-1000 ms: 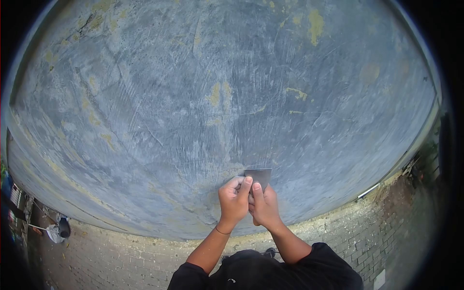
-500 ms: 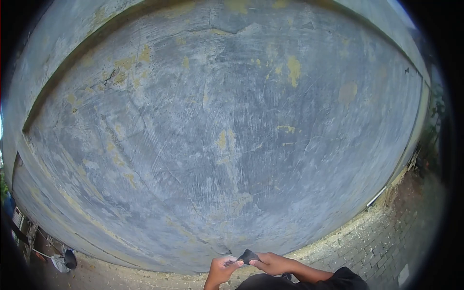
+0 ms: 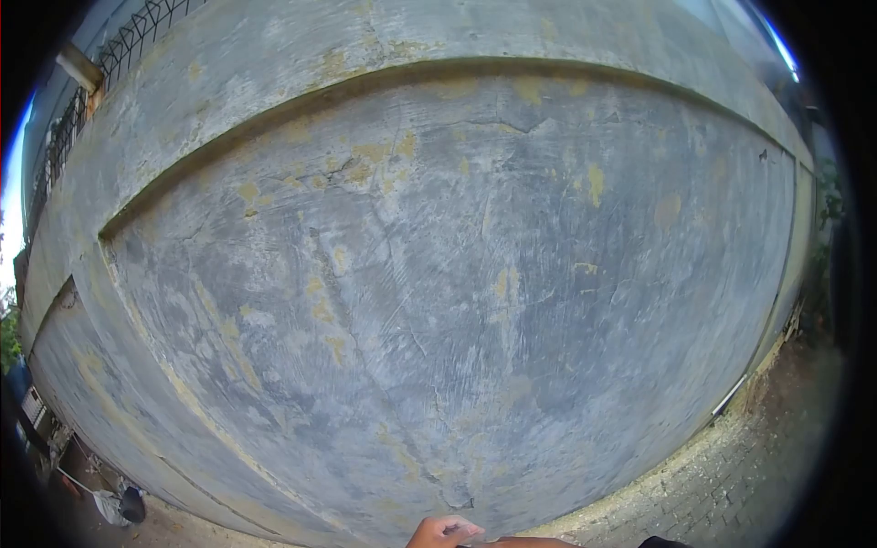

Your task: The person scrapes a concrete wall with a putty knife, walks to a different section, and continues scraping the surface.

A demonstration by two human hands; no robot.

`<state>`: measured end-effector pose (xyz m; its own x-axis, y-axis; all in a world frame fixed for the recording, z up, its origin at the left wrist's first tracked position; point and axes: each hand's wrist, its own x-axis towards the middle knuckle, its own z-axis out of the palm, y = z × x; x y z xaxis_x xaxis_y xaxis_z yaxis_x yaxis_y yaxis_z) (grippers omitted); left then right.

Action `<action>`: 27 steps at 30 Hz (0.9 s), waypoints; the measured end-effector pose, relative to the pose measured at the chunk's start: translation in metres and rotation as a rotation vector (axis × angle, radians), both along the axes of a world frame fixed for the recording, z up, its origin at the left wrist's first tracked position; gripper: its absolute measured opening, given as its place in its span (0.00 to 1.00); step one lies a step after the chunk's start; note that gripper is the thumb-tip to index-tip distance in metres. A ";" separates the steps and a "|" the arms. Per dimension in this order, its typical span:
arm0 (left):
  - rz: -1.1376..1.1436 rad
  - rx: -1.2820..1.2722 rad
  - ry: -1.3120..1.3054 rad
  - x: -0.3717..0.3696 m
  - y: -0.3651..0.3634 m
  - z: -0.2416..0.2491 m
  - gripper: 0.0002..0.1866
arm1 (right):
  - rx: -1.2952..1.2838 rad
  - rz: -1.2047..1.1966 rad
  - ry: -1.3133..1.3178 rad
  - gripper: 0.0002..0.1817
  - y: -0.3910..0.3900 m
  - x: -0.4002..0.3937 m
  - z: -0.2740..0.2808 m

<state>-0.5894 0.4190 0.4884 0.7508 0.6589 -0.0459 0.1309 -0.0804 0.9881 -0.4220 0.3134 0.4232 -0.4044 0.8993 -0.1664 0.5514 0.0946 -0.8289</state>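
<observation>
At the bottom edge my left hand (image 3: 443, 531) shows with its fingers curled inward. Whatever lies inside those fingers is hidden or cut off by the frame. Beside it, only a strip of my right hand (image 3: 525, 542) shows along the lower border, its fingers out of sight. The two hands are close together, in front of the foot of a grey plastered wall (image 3: 438, 301). The dark folded piece seen earlier between the hands cannot be made out now. Just above my left hand the wall has a chipped patch (image 3: 457, 500).
A raised ledge (image 3: 493, 64) crosses the wall's upper part. Wire fencing (image 3: 137, 36) tops it at upper left. Grey paving (image 3: 713, 502) lies lower right, beside a thin white strip (image 3: 728, 395). A whitish bag (image 3: 110, 508) and a dark container (image 3: 132, 504) stand lower left.
My view has tilted up and turned left, so more of the upper wall shows. Both hands have sunk toward the bottom edge, and the dark folded piece has gone out of sight.
</observation>
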 end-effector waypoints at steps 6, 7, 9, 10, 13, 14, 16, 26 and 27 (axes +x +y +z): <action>0.082 -0.079 -0.093 -0.012 -0.024 0.009 0.08 | 0.075 -0.129 0.032 0.18 -0.014 0.003 0.053; 0.116 -0.051 -0.074 -0.014 -0.031 0.008 0.08 | 0.028 -0.099 -0.033 0.18 -0.019 0.004 0.058; 0.162 -0.027 -0.055 -0.017 -0.047 0.009 0.08 | 0.062 -0.073 -0.063 0.19 -0.026 0.005 0.045; 0.198 -0.043 -0.077 -0.017 -0.054 0.013 0.08 | 0.035 -0.060 -0.037 0.19 -0.031 0.005 0.050; 0.245 -0.037 -0.109 -0.013 -0.075 0.020 0.08 | 0.055 -0.092 0.054 0.19 -0.051 0.005 0.057; 0.260 -0.025 -0.119 -0.009 -0.082 0.023 0.09 | 0.093 -0.135 0.116 0.19 -0.060 0.007 0.060; 0.249 -0.043 -0.140 -0.001 -0.093 0.021 0.09 | 0.129 -0.206 0.157 0.18 -0.078 0.011 0.066; 0.209 0.060 -0.033 0.044 -0.159 -0.021 0.07 | 0.147 -0.679 0.485 0.15 -0.177 0.049 0.052; 0.207 0.049 -0.030 0.047 -0.167 -0.025 0.07 | 0.137 -0.684 0.482 0.15 -0.189 0.055 0.050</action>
<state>-0.5428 0.2521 0.4629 0.6000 0.7999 0.0107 0.1198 -0.1030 0.9874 -0.3673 0.1249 0.4733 0.2367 0.9715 0.0127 0.1128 -0.0146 -0.9935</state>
